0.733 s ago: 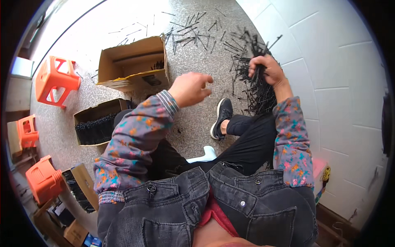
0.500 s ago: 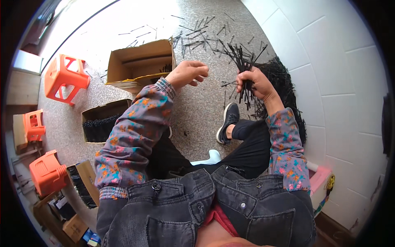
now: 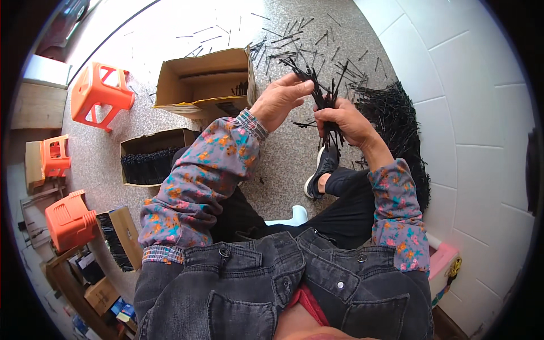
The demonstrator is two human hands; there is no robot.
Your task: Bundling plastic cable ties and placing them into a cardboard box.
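A loose bundle of thin black sticks point(image 3: 326, 100), some with knobbed ends, stands fanned out in my right hand point(image 3: 347, 122), whose fingers are wrapped round its lower middle. My left hand point(image 3: 281, 101) is at the bundle's left side, its fingers stretched out and touching or nearly touching the upper sticks. Several stick tops lean left above it; part of its fingertips is hidden there. To the right of my right hand, a large heap of similar black sticks point(image 3: 391, 116) lies along the white wall.
An open cardboard box point(image 3: 187, 107) with a few sticks stands left of my left hand. Nearer are a smaller box point(image 3: 148, 184) packed with black sticks and another filled box point(image 3: 129, 238). Orange stools point(image 3: 101, 95) stand at left; loose sticks point(image 3: 289, 38) litter the floor ahead.
My left hand has moved right and slightly forward to the bundle. My right hand has brought the bundle a little left, and its upper sticks now lean left. The view has shifted slightly.
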